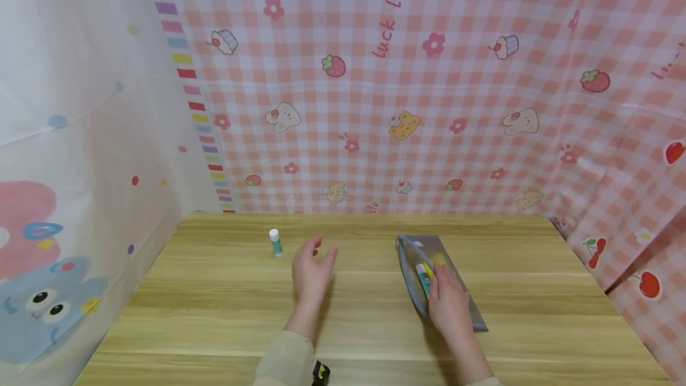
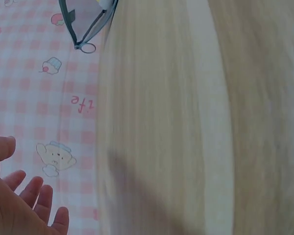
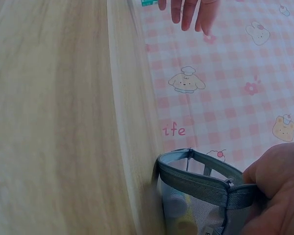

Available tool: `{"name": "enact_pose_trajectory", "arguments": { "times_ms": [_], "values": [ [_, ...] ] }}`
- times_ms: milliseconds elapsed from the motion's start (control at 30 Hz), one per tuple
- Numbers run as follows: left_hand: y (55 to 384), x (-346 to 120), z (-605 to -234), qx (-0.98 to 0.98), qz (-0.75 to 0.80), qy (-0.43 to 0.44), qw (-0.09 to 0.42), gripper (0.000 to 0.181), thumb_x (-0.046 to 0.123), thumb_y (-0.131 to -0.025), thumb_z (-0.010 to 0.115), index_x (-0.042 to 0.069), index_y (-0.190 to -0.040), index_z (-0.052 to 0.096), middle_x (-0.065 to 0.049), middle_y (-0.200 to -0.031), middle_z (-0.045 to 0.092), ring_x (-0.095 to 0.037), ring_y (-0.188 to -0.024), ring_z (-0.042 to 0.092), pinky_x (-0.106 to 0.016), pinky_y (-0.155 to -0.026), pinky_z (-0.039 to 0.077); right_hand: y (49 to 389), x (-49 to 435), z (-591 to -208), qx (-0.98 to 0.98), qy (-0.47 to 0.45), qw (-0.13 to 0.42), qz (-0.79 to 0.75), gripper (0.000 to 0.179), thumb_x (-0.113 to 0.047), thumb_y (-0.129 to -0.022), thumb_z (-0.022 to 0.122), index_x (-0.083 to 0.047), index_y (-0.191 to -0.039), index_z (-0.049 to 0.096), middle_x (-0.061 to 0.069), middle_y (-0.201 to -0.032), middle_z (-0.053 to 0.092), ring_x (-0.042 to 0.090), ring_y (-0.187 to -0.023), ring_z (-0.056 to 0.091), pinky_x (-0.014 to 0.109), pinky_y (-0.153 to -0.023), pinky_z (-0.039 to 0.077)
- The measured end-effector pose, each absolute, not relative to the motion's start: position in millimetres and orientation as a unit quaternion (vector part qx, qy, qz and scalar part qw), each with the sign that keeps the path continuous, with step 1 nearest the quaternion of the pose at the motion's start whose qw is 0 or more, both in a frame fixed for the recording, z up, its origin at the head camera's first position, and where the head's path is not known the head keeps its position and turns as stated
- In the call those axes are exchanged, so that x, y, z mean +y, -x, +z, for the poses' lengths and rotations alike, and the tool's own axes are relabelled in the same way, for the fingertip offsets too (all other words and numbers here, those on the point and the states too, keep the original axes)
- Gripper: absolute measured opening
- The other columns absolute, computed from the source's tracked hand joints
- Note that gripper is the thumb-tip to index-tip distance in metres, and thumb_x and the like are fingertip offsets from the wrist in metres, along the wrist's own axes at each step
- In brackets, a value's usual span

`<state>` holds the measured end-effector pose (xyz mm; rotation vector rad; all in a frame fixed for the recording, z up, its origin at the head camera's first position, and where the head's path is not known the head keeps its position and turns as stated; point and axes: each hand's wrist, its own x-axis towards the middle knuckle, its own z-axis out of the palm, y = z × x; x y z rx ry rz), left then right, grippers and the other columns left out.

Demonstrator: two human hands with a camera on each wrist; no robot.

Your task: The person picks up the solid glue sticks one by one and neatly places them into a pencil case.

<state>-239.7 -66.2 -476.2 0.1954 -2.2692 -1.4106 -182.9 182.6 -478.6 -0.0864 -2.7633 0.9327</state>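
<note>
A grey mesh zip pouch (image 1: pixel 461 276) lies on the right of the table, its zipped mouth (image 3: pixel 196 186) spread apart. My right hand (image 1: pixel 449 301) holds the pouch's edge, pinching the zipper band in the right wrist view. Inside the pouch are a white-capped teal glue stick (image 1: pixel 423 279) and something yellow (image 1: pixel 427 268), partly hidden by the hand. To the left, my left hand (image 1: pixel 312 270) hovers over the table with nothing in it, fingers loosely bent and thumb apart. Beyond it, further left, another glue stick (image 1: pixel 276 243) stands upright with its white cap on top.
The wooden table (image 1: pixel 364 308) meets a pink checked cloth (image 1: pixel 348 94) along its back edge. A white patterned cloth (image 1: pixel 107 124) hangs on the left side. Near the left sleeve at the bottom edge, a small black and yellow object (image 1: pixel 321 373) shows in part.
</note>
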Motion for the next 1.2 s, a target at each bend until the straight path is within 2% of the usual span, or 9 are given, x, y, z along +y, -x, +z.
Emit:
{"name": "enact_pose_trajectory", "arguments": {
  "times_ms": [333,800,1200],
  "values": [
    [240,-80,-471,-0.866,-0.426,-0.066,0.254,0.043,0.023,-0.085,0.078,0.002,-0.121,0.065,-0.019,-0.12,0.064,-0.04,-0.112,0.056,-0.055,-0.098,0.045,183,183,-481,-0.941,0.029,0.118,0.317,0.041,-0.009,-0.104,0.038,0.013,-0.139,0.045,0.036,-0.143,0.04,0.055,-0.133,0.034,0.081,-0.099,0.023],
    [243,-110,-472,-0.865,-0.401,-0.075,0.293,0.041,0.019,-0.083,0.079,0.002,-0.118,0.066,-0.02,-0.118,0.066,-0.044,-0.109,0.057,-0.058,-0.089,0.045,183,184,-480,-0.942,0.032,0.109,0.314,0.042,-0.01,-0.105,0.038,0.012,-0.14,0.044,0.036,-0.144,0.039,0.055,-0.134,0.032,0.081,-0.1,0.022],
    [246,-139,-476,-0.854,-0.407,-0.106,0.306,0.041,0.015,-0.081,0.08,0.001,-0.117,0.066,-0.02,-0.113,0.067,-0.042,-0.107,0.057,-0.057,-0.089,0.045,183,183,-480,-0.94,0.034,0.106,0.322,0.043,-0.01,-0.105,0.038,0.012,-0.141,0.043,0.036,-0.144,0.038,0.055,-0.135,0.031,0.08,-0.101,0.021]
  ]
}}
